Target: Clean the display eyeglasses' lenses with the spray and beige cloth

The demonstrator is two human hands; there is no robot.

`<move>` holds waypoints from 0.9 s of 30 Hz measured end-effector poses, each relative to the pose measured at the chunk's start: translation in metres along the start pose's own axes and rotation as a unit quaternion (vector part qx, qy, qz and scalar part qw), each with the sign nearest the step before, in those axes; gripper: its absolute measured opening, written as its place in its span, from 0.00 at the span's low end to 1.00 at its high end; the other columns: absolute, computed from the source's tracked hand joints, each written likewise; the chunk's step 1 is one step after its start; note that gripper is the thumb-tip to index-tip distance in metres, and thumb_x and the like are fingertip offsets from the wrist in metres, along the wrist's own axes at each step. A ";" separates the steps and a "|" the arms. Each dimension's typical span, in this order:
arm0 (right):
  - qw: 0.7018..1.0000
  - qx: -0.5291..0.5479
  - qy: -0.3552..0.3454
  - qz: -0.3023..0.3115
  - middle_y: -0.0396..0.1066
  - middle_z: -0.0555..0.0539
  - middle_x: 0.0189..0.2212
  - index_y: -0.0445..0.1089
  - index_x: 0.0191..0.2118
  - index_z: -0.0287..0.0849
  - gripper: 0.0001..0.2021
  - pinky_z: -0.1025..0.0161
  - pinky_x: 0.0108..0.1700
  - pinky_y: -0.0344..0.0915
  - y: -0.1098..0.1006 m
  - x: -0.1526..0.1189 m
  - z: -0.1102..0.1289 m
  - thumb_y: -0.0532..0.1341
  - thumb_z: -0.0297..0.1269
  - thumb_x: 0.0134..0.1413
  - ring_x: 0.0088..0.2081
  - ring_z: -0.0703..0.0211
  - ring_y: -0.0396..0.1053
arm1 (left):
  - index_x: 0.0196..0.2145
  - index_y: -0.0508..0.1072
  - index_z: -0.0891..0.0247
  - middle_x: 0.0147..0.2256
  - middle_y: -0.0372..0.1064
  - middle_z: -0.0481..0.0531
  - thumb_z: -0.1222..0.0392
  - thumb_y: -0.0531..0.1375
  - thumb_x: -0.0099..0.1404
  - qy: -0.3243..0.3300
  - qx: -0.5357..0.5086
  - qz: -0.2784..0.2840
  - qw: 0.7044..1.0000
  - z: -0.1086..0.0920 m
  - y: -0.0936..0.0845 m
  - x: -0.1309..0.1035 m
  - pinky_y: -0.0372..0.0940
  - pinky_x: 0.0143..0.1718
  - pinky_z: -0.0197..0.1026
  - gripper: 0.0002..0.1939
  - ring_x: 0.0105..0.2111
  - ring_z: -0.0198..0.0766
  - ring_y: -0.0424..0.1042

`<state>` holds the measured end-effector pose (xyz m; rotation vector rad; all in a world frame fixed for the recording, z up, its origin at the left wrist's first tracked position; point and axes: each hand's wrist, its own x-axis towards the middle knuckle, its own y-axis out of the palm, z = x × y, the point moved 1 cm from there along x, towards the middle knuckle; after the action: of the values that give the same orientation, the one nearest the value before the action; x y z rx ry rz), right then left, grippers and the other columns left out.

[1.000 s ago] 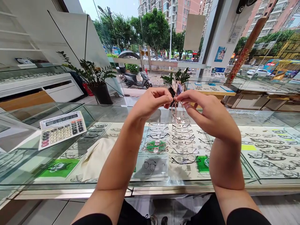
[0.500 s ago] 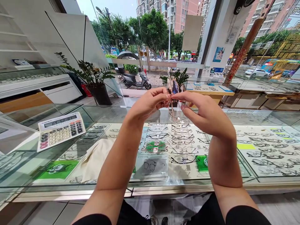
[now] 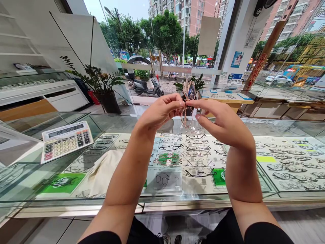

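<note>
A pair of eyeglasses (image 3: 187, 117) with a thin, rose-gold-looking frame is held up on end above the counter, one lens over the other. My left hand (image 3: 169, 107) pinches it near the middle between thumb and fingertips. From the other side, the index fingertip of my right hand (image 3: 218, 118) reaches the frame at about the same spot. The right thumb is spread apart from that finger, beside the lower lens. Bluish reflections show on the upper lens. Fingers partly hide the middle of the frame.
Below lies a glass display counter (image 3: 162, 200) with rows of eyeglasses inside. On its top at left are a calculator (image 3: 66, 140) and a cream cloth (image 3: 108, 171). Potted plants (image 3: 108, 98) stand beyond, before a large window. A wooden display table (image 3: 225, 99) is at back right.
The eyeglasses have turned in my fingers: the upper lens faces me more, and the lower lens has swung slightly left and up. Both hands keep nearly the same place.
</note>
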<state>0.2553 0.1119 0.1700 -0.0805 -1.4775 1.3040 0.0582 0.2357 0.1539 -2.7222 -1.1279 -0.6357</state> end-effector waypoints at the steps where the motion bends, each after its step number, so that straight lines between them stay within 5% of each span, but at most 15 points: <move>1: 1.000 0.003 0.002 -0.001 0.80 0.47 0.63 0.74 0.68 0.52 0.25 0.47 0.60 0.72 0.000 0.000 0.000 0.58 0.30 0.70 0.58 0.47 0.78 | 0.27 0.72 0.62 0.26 0.65 0.45 0.53 0.78 0.57 0.002 0.004 0.002 1.000 0.000 0.000 0.000 0.65 0.32 0.36 0.19 0.28 0.31 0.67; 8: 1.000 0.016 0.002 -0.006 0.80 0.47 0.63 0.75 0.67 0.51 0.25 0.45 0.63 0.71 0.001 0.000 -0.002 0.59 0.31 0.69 0.59 0.47 0.78 | 0.29 0.77 0.62 0.26 0.66 0.46 0.48 0.78 0.58 0.041 0.070 -0.033 0.996 0.001 -0.003 0.003 0.61 0.30 0.35 0.18 0.26 0.30 0.62; 17: 0.996 0.087 -0.007 -0.030 0.82 0.48 0.60 0.78 0.61 0.52 0.18 0.47 0.62 0.71 0.003 0.004 -0.005 0.62 0.35 0.70 0.56 0.50 0.79 | 0.30 0.80 0.61 0.27 0.70 0.48 0.46 0.79 0.56 0.047 0.069 -0.002 0.997 -0.002 -0.004 0.001 0.64 0.32 0.38 0.19 0.28 0.33 0.66; 20: 0.976 0.191 0.025 -0.099 0.84 0.48 0.49 0.81 0.48 0.48 0.08 0.52 0.54 0.74 0.009 0.009 -0.010 0.67 0.43 0.69 0.48 0.54 0.80 | 0.29 0.80 0.61 0.28 0.72 0.48 0.46 0.80 0.57 0.072 0.067 -0.024 0.995 -0.003 -0.003 0.000 0.65 0.33 0.38 0.19 0.29 0.33 0.67; 22: 0.957 0.252 0.065 -0.127 0.83 0.47 0.44 0.79 0.44 0.47 0.11 0.55 0.49 0.74 0.015 0.014 -0.015 0.70 0.48 0.67 0.44 0.56 0.79 | 0.30 0.80 0.61 0.28 0.72 0.48 0.45 0.80 0.57 0.090 0.075 -0.031 0.993 -0.004 -0.001 0.000 0.65 0.33 0.38 0.19 0.29 0.33 0.68; 27: 0.916 0.372 0.109 -0.101 0.81 0.49 0.37 0.81 0.40 0.46 0.17 0.57 0.44 0.71 0.031 0.025 -0.030 0.76 0.55 0.58 0.40 0.59 0.76 | 0.32 0.81 0.62 0.29 0.73 0.49 0.44 0.79 0.60 0.115 0.101 -0.023 0.988 -0.006 0.002 -0.002 0.67 0.35 0.39 0.19 0.30 0.34 0.69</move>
<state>0.2502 0.1598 0.1572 0.4039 -0.7082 1.5461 0.0565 0.2313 0.1584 -2.3904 -1.1328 -0.7738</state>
